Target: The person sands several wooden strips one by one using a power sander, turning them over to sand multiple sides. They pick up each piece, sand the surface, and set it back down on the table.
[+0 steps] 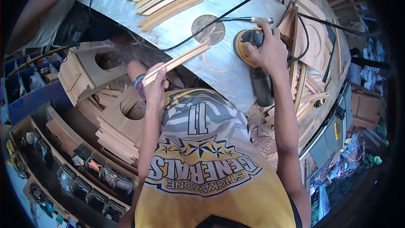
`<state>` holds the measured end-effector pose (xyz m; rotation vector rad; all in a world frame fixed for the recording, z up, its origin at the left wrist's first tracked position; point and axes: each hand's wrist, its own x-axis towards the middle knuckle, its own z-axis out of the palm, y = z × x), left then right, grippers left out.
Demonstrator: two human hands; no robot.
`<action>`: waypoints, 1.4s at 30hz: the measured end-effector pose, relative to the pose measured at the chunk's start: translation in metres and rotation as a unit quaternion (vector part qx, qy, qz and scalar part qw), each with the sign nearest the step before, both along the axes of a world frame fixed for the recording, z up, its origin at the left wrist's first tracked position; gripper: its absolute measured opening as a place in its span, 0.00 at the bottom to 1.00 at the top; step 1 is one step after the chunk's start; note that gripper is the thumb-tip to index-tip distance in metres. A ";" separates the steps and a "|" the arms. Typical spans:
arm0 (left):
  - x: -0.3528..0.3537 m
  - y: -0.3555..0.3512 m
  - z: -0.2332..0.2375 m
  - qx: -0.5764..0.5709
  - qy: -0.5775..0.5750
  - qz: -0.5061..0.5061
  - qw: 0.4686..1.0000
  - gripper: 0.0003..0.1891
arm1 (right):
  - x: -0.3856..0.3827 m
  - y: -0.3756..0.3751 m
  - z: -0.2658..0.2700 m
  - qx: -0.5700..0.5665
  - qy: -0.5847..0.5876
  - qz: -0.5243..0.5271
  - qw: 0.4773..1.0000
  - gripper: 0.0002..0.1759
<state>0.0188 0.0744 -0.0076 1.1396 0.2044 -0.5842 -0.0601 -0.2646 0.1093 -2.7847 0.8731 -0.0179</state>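
My left hand (155, 85) is closed around the near end of a narrow wooden strip (181, 62), which slants up and right over the edge of the metal-topped table (177, 21). My right hand (272, 50) wraps over the top of a yellow and black orbital sander (249, 44). A dark dust canister (262, 88) hangs off the sander's near side. Left of the sander, a round wooden disc (208, 29) shows in the metal surface, with a circular outline below it. A chisel-like tool with a light handle (260, 20) lies behind the sander.
Several curved wooden strips (164, 0) lie at the table's far side. A black cable (240, 6) crosses the tabletop. Cut wooden pieces (310, 38) pile up on the right; stacked boards with round cutouts (122, 116) stand on the left. Another person's arm (40, 10) appears at upper left.
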 end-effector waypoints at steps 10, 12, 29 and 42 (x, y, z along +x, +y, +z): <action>-0.014 0.035 0.017 -0.051 0.006 0.168 0.984 0.18 | -0.003 -0.002 -0.005 -0.016 -0.021 -0.010 1.000 0.37; -0.020 0.035 0.019 -0.096 0.017 0.147 0.984 0.18 | -0.004 -0.001 -0.004 -0.009 -0.026 -0.006 1.000 0.37; 0.008 -0.053 0.001 0.562 -0.410 -0.322 0.642 0.26 | 0.004 -0.004 0.026 0.001 0.008 0.082 0.997 0.35; 0.005 -0.051 -0.019 0.564 -0.417 -0.316 0.639 0.30 | 0.026 0.071 0.035 0.071 0.105 0.256 0.958 0.33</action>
